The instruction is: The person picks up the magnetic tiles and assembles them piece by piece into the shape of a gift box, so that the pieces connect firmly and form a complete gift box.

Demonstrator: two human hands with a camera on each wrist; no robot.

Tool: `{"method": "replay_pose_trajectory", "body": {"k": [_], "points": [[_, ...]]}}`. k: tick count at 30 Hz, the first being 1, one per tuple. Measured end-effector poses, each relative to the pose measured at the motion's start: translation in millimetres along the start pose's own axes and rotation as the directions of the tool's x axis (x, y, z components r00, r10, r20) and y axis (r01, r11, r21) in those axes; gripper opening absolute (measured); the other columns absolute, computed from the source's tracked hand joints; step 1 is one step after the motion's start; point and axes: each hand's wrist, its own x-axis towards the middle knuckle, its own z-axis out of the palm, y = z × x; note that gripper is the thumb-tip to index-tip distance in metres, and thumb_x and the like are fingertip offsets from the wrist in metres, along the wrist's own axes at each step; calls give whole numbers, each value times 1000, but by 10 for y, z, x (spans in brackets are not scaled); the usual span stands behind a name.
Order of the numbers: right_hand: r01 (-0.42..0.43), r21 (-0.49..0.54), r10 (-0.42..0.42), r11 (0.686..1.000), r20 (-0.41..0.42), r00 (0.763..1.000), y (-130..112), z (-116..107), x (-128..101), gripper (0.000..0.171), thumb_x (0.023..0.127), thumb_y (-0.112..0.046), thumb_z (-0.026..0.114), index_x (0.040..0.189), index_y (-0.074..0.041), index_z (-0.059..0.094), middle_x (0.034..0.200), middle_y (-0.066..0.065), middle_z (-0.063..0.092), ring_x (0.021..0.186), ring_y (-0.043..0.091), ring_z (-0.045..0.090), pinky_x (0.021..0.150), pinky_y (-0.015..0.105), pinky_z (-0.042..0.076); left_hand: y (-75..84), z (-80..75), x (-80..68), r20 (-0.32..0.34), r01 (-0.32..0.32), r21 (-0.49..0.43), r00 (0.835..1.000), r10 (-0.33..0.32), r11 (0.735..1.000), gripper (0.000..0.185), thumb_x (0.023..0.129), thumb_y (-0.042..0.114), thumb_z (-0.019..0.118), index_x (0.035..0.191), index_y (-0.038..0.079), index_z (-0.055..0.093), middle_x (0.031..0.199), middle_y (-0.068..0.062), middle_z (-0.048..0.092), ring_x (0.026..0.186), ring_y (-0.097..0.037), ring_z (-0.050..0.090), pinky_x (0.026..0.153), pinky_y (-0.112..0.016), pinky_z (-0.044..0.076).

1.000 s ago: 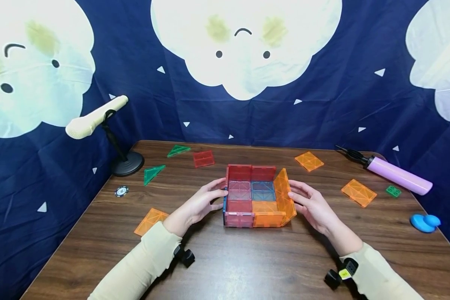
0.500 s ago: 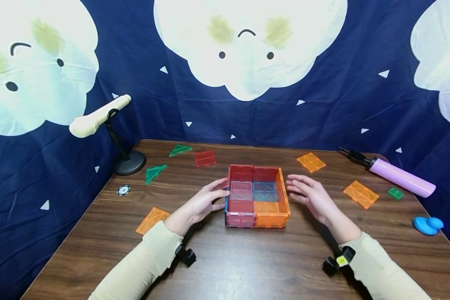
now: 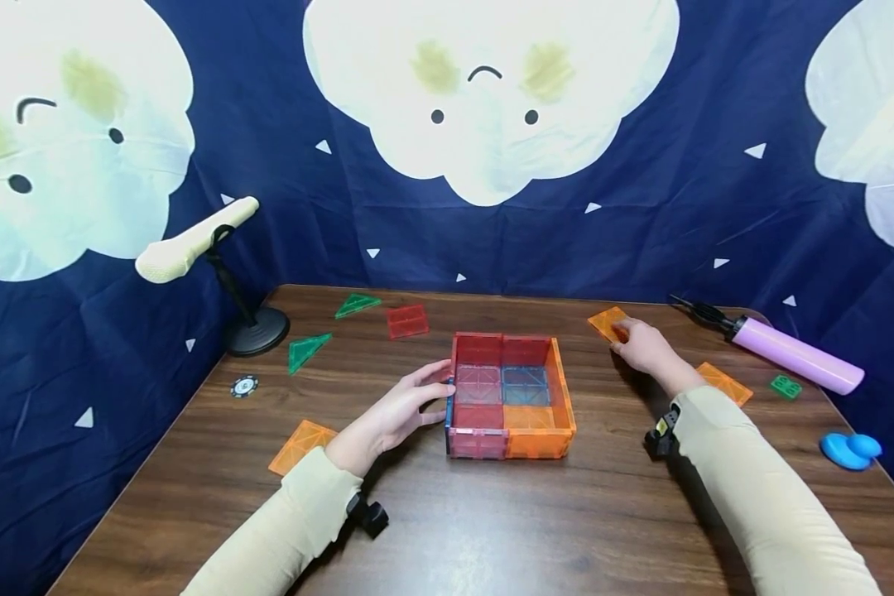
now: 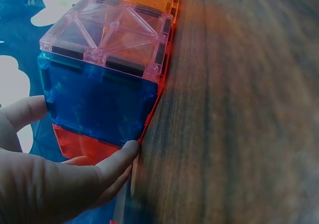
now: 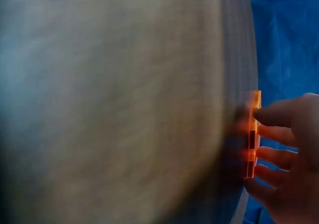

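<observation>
A shallow open box of magnetic tiles (image 3: 508, 430) stands at the table's middle, with red, pink, blue and orange squares as floor and walls. My left hand (image 3: 406, 407) touches its left wall with relaxed fingers. In the left wrist view those fingers (image 4: 117, 159) lie against the blue wall tile of the box (image 4: 99, 102). My right hand (image 3: 644, 346) reaches to the far right, its fingertips on a loose orange square tile (image 3: 603, 320). The right wrist view shows the orange tile (image 5: 253, 134) edge-on under the fingertips (image 5: 269, 134).
A microphone (image 3: 189, 240) on a black stand sits far left. Two green triangles (image 3: 356, 304) (image 3: 305, 349), a red tile (image 3: 406, 320), orange tiles (image 3: 301, 445) (image 3: 730, 385), a poker chip (image 3: 243, 386), a purple pump (image 3: 790, 354), a green brick (image 3: 785, 386) and a blue duck (image 3: 849, 449) lie around.
The tilted orange right wall was pushed upright, closing the box. My right hand then left the box and moved far right onto the orange tile. The left hand stayed.
</observation>
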Motion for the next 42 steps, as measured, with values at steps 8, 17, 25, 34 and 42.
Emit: {"method": "replay_pose_trajectory", "body": {"k": [8, 17, 25, 34, 42], "points": [[64, -4, -64, 998, -18, 998, -86, 43, -272, 35, 90, -7, 70, 120, 10, 63, 132, 38, 52, 119, 57, 49, 103, 64, 38, -13, -36, 1, -2, -4, 25, 1000, 4, 1000, 65, 101, 10, 56, 159, 6, 28, 162, -18, 27, 146, -31, 28, 113, -59, 33], [43, 38, -43, 998, -18, 999, -99, 35, -346, 34, 86, -17, 79, 104, 3, 59, 105, 29, 60, 99, 48, 53, 90, 59, 41, -24, -8, 13, 10, -2, 20, 1000, 2, 1000, 66, 100, 8, 55, 159, 5, 27, 164, -18, 24, 146, -33, 29, 113, -59, 31], [-14, 200, 16, 980, -8, 1000, -71, -38, -200, 55, 83, -17, 75, 129, 5, 55, 127, 34, 59, 109, 43, 59, 95, 55, 45, -28, -7, 11, 24, -3, 11, 1000, 2, 1000, 65, 101, 7, 53, 160, 4, 25, 164, -19, 24, 145, -35, 32, 114, -59, 31], [203, 371, -178, 906, -100, 979, -729, -260, -76, 55, 86, -11, 77, 135, 2, 58, 130, 26, 60, 107, 37, 60, 89, 44, 48, -30, -5, 19, 19, -4, -15, 1000, 5, 1000, 67, 99, 9, 56, 159, 5, 28, 163, -18, 28, 145, -31, 29, 113, -59, 32], [466, 276, -471, 841, -50, 880, -1454, -195, -85, 57, 77, -18, 82, 130, -5, 64, 132, 18, 61, 113, 33, 54, 94, 48, 46, -4, -7, -8, 26, 4, -18, 1000, -4, 1000, 68, 98, 10, 56, 160, 5, 27, 162, -19, 28, 145, -34, 29, 114, -60, 30]]}}
